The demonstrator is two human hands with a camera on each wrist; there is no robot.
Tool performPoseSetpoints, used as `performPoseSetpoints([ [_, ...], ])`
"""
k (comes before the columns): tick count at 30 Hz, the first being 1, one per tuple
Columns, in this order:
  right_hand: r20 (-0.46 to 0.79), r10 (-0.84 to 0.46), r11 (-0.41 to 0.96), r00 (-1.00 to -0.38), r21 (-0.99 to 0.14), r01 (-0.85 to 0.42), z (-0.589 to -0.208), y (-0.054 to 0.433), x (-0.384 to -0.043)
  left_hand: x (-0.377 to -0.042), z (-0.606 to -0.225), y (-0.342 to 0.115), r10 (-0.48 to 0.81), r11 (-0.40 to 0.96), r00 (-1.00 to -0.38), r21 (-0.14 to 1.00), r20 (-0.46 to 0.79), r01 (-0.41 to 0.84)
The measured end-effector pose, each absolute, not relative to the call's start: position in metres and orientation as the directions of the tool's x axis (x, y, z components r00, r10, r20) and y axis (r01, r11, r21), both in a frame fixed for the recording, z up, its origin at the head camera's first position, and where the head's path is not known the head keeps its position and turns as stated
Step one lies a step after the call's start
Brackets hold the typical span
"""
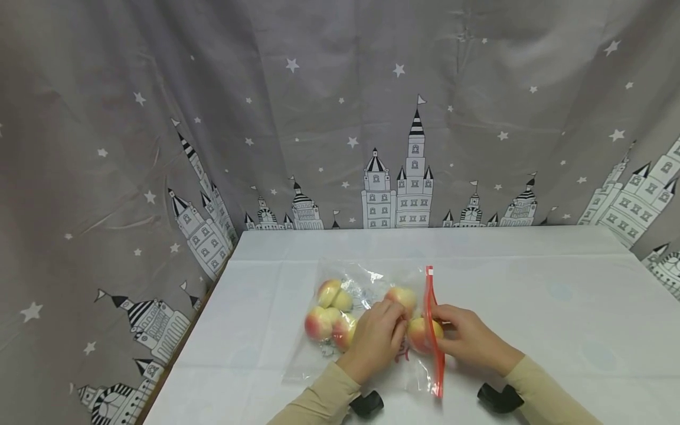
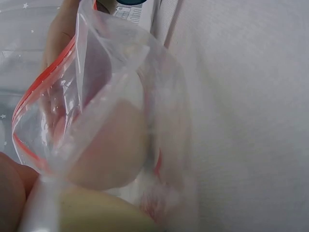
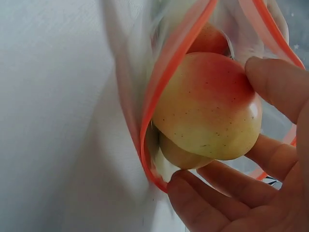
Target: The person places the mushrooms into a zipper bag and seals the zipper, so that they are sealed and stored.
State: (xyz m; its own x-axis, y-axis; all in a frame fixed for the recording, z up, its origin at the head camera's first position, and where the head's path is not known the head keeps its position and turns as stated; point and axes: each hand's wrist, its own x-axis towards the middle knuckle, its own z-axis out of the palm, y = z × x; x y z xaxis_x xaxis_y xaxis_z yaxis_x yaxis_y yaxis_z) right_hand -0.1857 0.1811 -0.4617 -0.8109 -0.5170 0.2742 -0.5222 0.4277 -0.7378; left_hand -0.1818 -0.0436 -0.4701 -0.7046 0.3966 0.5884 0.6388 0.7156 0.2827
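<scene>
A clear zip bag with a red zip edge lies on the table, its mouth toward the right and gaping. Several red-and-yellow peaches are inside, toward its left end. My right hand is at the mouth, thumb and fingers around a peach that sits just within the red rim. Another peach shows behind it through the film. Over the bag's middle, my left hand pinches the upper film close to the mouth; its fingertips are partly hidden in the head view.
A white cloth covers the table. Black bands sit at both wrists. A grey curtain with castles and stars hangs behind the table and along its left side.
</scene>
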Motion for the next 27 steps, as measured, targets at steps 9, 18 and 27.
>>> performPoseSetpoints([
  [9,0.272,-0.537,0.379,-0.799,-0.768,-0.517,-0.466,0.18,-0.188,-0.183,-0.47,-0.043,0.397,0.717,-0.699,0.274,0.595,0.641],
  [18,0.277,-0.543,0.32,-0.793,-0.804,-0.5,-0.466,0.17,-0.191,-0.183,-0.468,-0.044,0.392,0.704,-0.697,0.292,0.601,0.648],
  [27,0.274,-0.521,0.394,-0.808,-0.763,-0.512,-0.464,0.161,-0.195,-0.182,-0.463,-0.045,0.384,0.711,-0.703,0.294,0.599,0.639],
])
